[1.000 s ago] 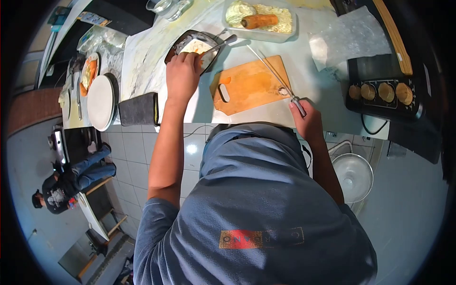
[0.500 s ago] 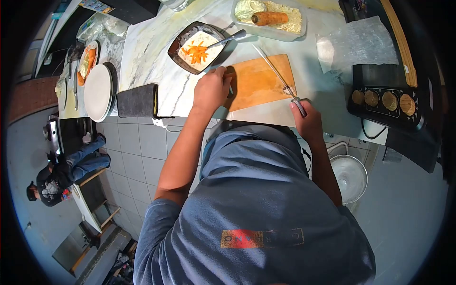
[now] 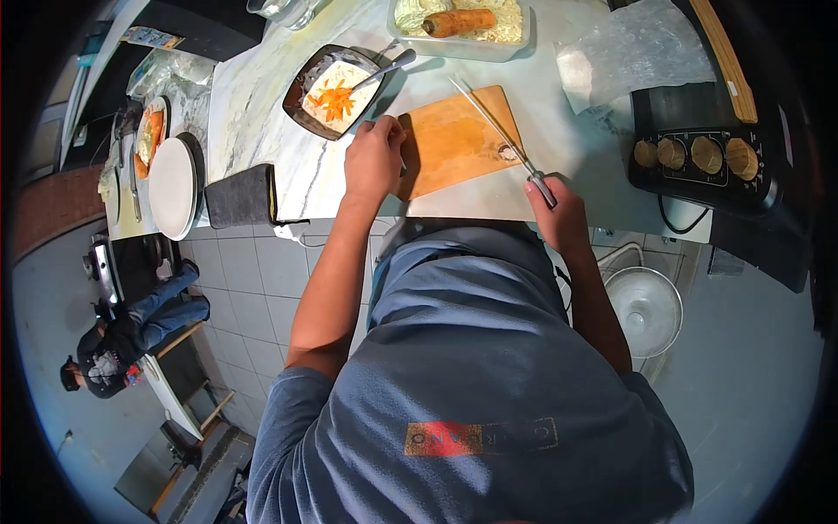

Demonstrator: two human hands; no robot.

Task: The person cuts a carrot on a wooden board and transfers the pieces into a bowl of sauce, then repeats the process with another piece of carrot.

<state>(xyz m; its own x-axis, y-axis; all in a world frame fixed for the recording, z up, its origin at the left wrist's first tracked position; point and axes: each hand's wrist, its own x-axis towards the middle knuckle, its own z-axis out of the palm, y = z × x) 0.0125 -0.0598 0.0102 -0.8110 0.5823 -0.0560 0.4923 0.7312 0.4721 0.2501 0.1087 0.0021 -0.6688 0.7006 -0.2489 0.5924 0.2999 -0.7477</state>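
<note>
My right hand is closed round the handle of a long, narrow knife. Its blade slants up and left over the wooden cutting board. At the board's left edge is my left hand, fingers curled; a small shiny edge shows beneath them, too hidden to name. A small dark mark or scrap lies on the board's right side. Just beyond my left hand stands a dark square bowl of creamy white mixture topped with orange carrot strips. A spoon rests in it.
A plastic tub with a carrot and shredded food stands at the back. Right are a plastic bag and a black appliance with knobs. Left are a dark cloth and plates. Another person is farther left.
The view has shifted, so the counter things appear further left. My left hand stays curled by the board's left edge, and my right hand keeps hold of the knife above the board.
</note>
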